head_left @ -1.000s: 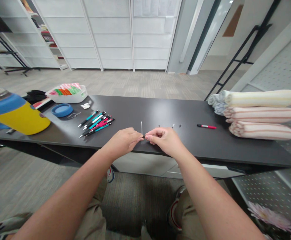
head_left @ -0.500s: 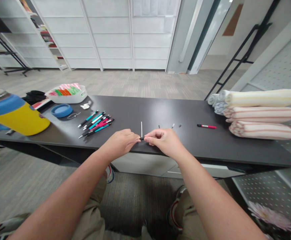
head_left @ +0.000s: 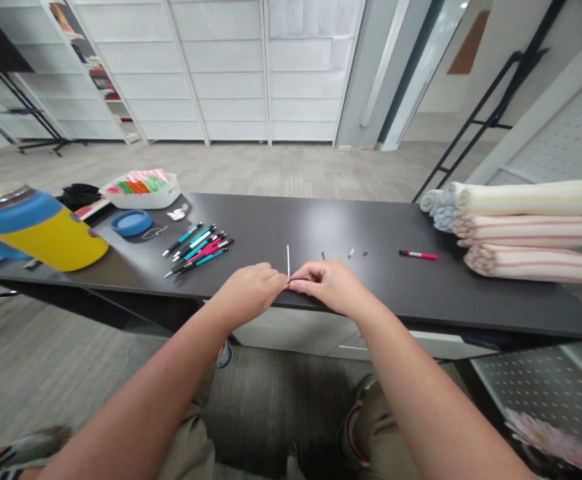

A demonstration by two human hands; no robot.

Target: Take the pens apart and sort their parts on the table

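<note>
- Slim dark piece was between your two hands, over the tabletop near its middle front edge.
- Your right hand had its grip pinching the piece between thumb and fingers.
- Your left hand met the piece's left end; whether that grip pinched it could not be told.
- White rod lay just beyond your hands.
- Small parts and a red-and-black barrel lay to the right.
- Pens sat piled left.

A slim dark piece, roughly level, is held between the 2 hands
</note>
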